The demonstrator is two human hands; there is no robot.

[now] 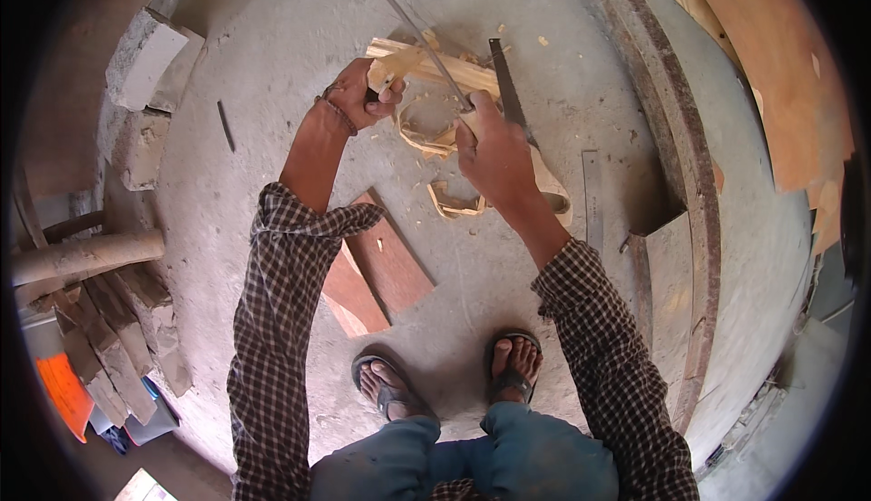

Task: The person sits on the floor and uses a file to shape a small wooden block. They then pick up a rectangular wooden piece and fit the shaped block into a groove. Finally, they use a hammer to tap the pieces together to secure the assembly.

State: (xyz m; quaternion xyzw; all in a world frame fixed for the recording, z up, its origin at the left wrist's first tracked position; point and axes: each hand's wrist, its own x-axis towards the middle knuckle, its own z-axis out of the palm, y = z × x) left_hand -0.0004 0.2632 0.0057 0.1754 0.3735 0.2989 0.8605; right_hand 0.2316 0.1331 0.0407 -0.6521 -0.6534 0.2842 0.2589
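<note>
My left hand [360, 97] is closed around a small pale piece of wood [393, 68], held above the floor. My right hand [494, 152] grips the handle of a long thin metal file [408, 25], whose shaft slants up and to the left, past the right side of the wood piece. Whether the shaft touches the wood, I cannot tell. Below the hands lie a pale wooden bar [463, 72] and curved wood offcuts [456, 200]. A handsaw [511, 88] rests beside my right hand, its wooden handle partly behind that hand.
Two reddish-brown boards [390, 261] lie before my feet. A metal ruler [592, 197] is on the right, near a curved raised edge [703, 229]. Concrete blocks [145, 61] and stacked wood [113, 329] line the left. Plywood sheets [780, 75] stand far right.
</note>
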